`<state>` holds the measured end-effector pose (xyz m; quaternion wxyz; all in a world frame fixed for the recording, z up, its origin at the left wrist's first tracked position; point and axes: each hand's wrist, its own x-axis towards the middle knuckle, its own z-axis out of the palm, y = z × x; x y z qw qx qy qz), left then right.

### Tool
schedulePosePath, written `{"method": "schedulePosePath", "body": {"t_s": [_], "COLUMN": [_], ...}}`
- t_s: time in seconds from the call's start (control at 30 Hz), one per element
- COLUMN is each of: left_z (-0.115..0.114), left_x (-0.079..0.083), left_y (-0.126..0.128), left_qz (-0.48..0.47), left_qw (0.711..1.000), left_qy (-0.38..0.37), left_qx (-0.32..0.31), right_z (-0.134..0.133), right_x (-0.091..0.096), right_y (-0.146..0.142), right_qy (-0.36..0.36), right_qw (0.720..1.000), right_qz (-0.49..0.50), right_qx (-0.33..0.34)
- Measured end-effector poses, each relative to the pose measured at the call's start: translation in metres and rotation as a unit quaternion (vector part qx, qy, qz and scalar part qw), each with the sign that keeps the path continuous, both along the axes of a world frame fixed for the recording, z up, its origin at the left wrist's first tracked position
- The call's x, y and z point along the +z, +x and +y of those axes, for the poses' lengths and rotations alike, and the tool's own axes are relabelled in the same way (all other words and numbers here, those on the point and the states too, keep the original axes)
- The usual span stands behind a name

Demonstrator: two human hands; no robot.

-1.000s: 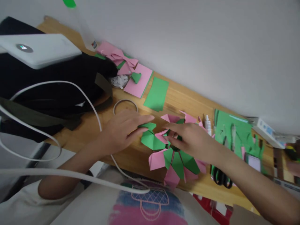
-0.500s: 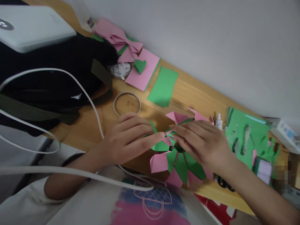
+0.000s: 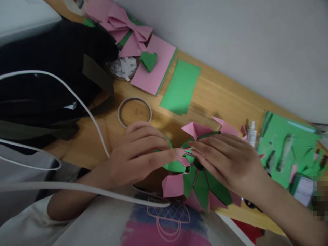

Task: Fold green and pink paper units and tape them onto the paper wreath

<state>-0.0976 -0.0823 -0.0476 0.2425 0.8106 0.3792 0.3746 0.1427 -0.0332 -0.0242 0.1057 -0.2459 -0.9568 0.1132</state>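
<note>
Between my hands is a round folded-paper flower (image 3: 201, 189), green toward the middle with pink tips all around. My left hand (image 3: 143, 155) grips its left side, the index finger stretched along to the small folds near the centre. From the right, my right hand (image 3: 228, 157) pinches the flower close to those same folds, thumb under and fingers on top. The fingertips of both hands nearly meet there. The flower's upper right part is partly covered by my right hand.
Beyond my hands lie green paper sheets (image 3: 181, 87), a pink sheet (image 3: 156, 65), a pink paper bow (image 3: 129, 25) and a bowl of white scraps (image 3: 124, 67). A ring (image 3: 134, 112) lies left; a small white bottle (image 3: 253, 134) stands right. A white cable (image 3: 77, 97) loops leftward.
The view has shifted slightly, so the table things sit closer and higher. Both hands keep hold of the paper flower, with only slight finger movement at the centre folds.
</note>
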Motion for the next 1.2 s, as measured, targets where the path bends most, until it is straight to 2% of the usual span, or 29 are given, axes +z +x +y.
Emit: {"method": "schedulePosePath", "body": {"t_s": [0.1,0.53,1.1,1.2], "left_z": [0.005,0.015,0.020,0.017], "left_x": [-0.003,-0.009,-0.010,-0.005], "left_y": [0.002,-0.003,-0.003,-0.003], "left_qz": [-0.008,0.003,0.014,0.013], "left_qw": [1.000,0.999,0.999,0.998], "left_qy": [-0.008,0.024,0.028,0.018], "left_qx": [0.006,-0.033,-0.041,-0.051], "right_z": [-0.001,-0.002,-0.002,-0.002], "right_x": [-0.001,-0.003,-0.002,-0.002], "right_y": [0.001,0.001,-0.001,-0.001], "right_qy": [-0.005,-0.005,0.005,0.008], "right_qw": [1.000,1.000,1.000,1.000], "right_qz": [0.008,0.007,0.013,0.010], "right_qx": [-0.006,-0.022,-0.018,-0.022]}}
